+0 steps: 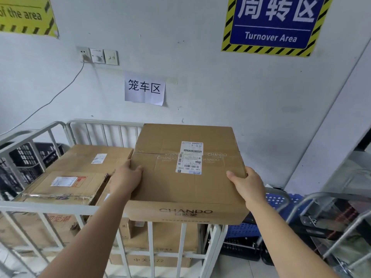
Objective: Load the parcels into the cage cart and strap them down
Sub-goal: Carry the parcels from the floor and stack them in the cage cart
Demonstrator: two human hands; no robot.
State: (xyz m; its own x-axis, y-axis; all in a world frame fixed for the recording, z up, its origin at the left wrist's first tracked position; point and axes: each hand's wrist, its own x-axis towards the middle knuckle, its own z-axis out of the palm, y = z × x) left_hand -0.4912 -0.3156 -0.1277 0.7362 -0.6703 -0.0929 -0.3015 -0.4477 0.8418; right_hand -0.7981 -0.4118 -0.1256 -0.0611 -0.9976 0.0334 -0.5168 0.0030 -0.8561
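Held the CHANDO box [186,177] above the near rail of the cage cart [50,210], gripped at both side edges by the left hand [126,178] and right hand [250,188]. Looked like loading. Probably needed lowering next on the right, beside the taped box [80,167]

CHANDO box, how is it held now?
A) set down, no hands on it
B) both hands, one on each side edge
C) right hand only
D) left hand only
B: the left hand grips the left edge of the CHANDO box and the right hand grips its right edge, with the box above the front rail of the cage cart.
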